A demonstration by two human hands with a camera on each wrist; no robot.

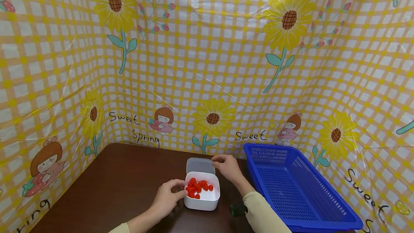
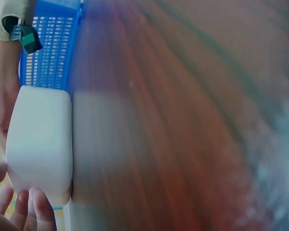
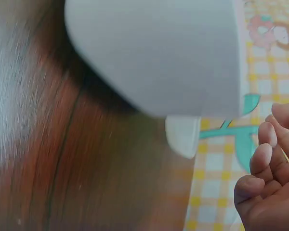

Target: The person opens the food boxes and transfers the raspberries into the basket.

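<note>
White, the plastic box [image 1: 202,205] kept red berry-like pieces [image 1: 193,187] together on the bench [image 1: 129,179], the left hand [image 1: 165,196] curving fingers against its wall, seemingly for steadiness, the right hand [image 1: 230,168] loosely bent, gripping nothing I could see, near the translucent lid [image 1: 199,165].

Checked sheeting [image 1: 207,56] hangs behind; the table [image 1: 129,179] is brown.

Pieces [image 1: 198,190] lie in the box [image 1: 202,205], lid [image 1: 197,165] behind, basket [image 1: 291,193] at right.
</note>
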